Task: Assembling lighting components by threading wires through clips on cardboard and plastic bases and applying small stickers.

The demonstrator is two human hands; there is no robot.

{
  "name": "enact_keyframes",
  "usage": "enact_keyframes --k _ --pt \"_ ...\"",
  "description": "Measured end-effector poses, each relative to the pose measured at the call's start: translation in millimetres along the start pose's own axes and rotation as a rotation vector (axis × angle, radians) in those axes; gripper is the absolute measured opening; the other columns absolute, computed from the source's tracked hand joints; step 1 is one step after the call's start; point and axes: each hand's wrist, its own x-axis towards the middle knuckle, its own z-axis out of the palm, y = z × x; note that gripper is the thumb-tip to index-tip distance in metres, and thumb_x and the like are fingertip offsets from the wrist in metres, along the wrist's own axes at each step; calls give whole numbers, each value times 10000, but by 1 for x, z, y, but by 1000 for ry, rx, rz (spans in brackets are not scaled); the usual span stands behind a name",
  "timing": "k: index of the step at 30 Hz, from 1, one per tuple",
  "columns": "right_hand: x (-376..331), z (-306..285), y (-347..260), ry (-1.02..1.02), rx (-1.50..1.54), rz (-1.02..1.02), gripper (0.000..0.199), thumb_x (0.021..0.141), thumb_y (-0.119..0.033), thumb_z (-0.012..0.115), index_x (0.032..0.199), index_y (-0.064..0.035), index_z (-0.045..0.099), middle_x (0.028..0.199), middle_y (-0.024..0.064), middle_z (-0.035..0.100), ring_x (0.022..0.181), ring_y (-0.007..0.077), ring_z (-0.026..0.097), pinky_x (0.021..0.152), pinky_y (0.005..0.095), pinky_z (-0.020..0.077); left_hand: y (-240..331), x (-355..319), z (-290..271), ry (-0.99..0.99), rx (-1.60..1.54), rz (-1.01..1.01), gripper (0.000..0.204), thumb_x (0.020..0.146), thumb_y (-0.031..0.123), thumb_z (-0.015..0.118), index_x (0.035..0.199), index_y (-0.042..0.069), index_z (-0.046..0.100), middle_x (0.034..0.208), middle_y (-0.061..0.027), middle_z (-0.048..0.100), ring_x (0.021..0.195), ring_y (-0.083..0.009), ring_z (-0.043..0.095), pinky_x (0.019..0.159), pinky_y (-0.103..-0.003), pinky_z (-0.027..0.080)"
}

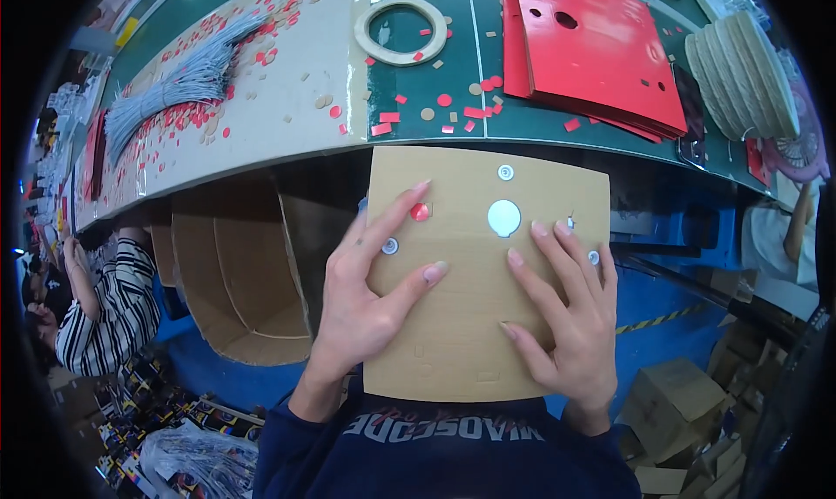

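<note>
A flat brown cardboard sheet (461,325) lies across my lap, its far end at the table's edge. My left hand (370,286) rests on its left side, index finger and thumb spread apart; the other fingers are partly hidden. Just under that index finger is a small red round spot (420,212). On the right side my right hand (562,307) lies flat, fingers spread. Small round metal-looking fittings sit at the top (505,172), at the left edge and by the right fingers. Between the hands is a larger pale round opening (504,218). Faint cut outlines show near the bottom.
On the green table (461,72) stand red sheets (601,55), a tape roll (440,42), a bundle of grey ties (174,98) and scattered red and brown cut-outs. A large cord spool (740,77) is at right. Below left is an open carton (252,281); another person (109,307) is beyond.
</note>
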Motion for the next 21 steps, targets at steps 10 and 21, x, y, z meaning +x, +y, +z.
enact_keyframes --k 10,21 --pt "4 3 1 9 -5 30 603 735 -241 802 1318 -120 707 1508 137 549 1451 364 448 1203 673 130 -13 -5 -17 251 151 328 487 711 83 770 1158 34 585 1645 -286 272 1459 -374 414 1179 -456 317" --pt "-2 -4 17 169 -14 -54 535 664 -157 836 1176 -32 739 1381 190 641 1360 400 548 1191 627 246 4 -53 -24 -248 530 301 673 698 483 853 1317 250 730 1518 -144 554 1478 -431 402 1169 -672 207"
